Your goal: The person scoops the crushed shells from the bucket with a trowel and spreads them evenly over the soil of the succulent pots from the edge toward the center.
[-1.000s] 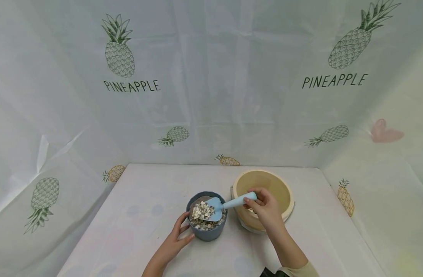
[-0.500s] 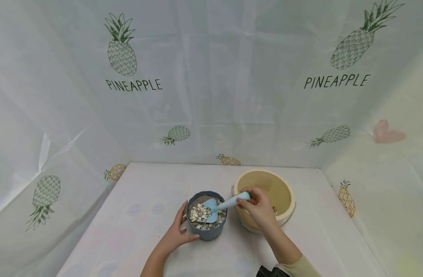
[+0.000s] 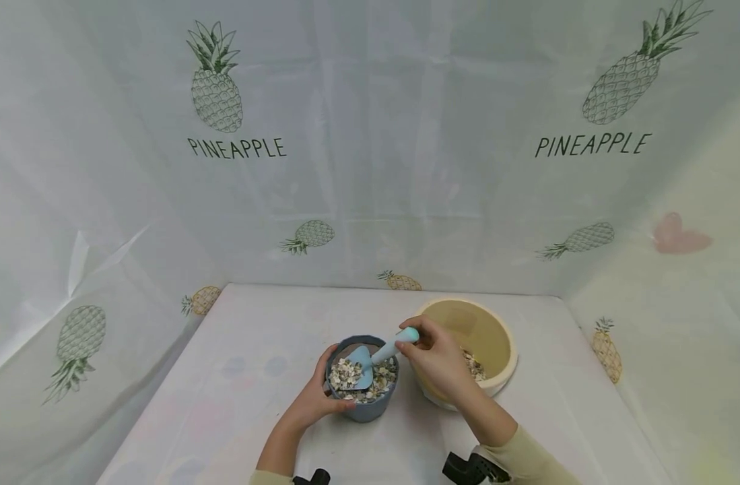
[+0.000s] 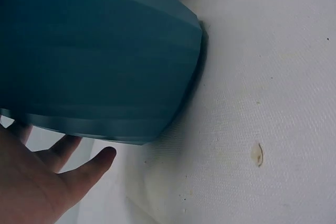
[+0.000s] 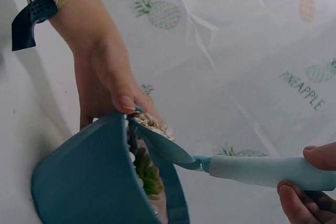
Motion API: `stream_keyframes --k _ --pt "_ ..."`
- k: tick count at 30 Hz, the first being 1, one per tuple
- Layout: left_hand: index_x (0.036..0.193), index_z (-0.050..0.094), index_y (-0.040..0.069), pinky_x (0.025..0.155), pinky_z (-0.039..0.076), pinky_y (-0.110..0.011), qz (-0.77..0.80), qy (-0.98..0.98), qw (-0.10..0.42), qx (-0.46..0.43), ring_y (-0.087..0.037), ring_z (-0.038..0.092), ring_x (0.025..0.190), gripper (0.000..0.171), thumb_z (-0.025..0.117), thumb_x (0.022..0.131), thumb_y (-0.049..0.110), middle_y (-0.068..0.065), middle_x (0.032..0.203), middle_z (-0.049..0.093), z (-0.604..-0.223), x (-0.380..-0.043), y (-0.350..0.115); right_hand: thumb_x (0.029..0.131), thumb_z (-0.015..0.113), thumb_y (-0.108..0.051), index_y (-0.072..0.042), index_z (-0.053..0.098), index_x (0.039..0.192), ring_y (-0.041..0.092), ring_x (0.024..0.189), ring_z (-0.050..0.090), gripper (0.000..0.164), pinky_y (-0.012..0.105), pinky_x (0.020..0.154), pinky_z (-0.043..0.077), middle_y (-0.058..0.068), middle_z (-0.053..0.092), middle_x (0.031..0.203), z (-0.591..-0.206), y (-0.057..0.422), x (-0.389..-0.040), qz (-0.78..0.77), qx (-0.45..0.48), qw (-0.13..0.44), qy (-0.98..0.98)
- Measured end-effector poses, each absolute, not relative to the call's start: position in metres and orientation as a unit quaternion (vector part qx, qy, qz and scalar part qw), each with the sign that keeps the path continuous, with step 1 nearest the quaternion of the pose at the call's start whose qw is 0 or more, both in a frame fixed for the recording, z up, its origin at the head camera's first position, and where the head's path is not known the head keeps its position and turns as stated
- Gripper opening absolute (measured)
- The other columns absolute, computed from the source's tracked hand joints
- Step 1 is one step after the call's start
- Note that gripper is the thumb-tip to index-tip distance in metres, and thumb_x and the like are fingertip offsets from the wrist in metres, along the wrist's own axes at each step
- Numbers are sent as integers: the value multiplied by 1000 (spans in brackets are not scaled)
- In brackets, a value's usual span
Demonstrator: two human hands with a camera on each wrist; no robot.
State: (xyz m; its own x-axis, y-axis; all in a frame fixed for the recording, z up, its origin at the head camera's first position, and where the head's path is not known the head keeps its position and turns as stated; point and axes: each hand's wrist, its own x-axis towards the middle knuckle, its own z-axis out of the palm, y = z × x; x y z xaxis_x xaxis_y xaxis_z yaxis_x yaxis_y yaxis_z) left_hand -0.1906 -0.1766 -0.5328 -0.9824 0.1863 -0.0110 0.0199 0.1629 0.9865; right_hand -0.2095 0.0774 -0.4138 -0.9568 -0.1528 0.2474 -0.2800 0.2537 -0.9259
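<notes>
Left hand (image 3: 312, 404): holds round blue pot (image 3: 370, 411)
Right hand (image 3: 438, 362): pinches light-blue plastic scoop (image 3: 386, 351)
Scoop: bears whitish chips (image 3: 345, 374), perhaps touching pot

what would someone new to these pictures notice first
Probably the light-blue scoop, bearing pale bits, which the right hand holds at the mouth of the blue pot. Next, perhaps, the cream bucket right of the pot, with more bits inside. Behind the table, large pineapple prints also stand out on the pale sheet.
</notes>
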Motion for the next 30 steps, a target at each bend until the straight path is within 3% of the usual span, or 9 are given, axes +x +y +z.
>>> stream_keyframes --k 12,22,30 --pt "156 15 26 103 30 -65 651 752 66 73 -44 25 139 114 89 69 20 -22 155 22 -533 -190 -174 85 75 -7 -13 68 106 16 79 61 23 29 67 52 2 66 93 -393 60 -220 571 185 24 -800" --pt "156 12 22 103 28 -68 657 746 69 83 -45 21 140 114 88 71 21 -19 156 19 -533 -189 -175 85 76 -8 -13 69 107 18 71 58 24 29 61 51 0 65 88 -384 51 -234 546 212 29 -810" --pt "156 12 25 104 27 -67 661 742 66 92 -44 21 141 113 87 71 19 -17 156 21 -532 -189 -177 85 76 -7 -9 69 108 17 70 58 25 29 60 50 1 66 88 -384 48 -246 533 218 46 -816"
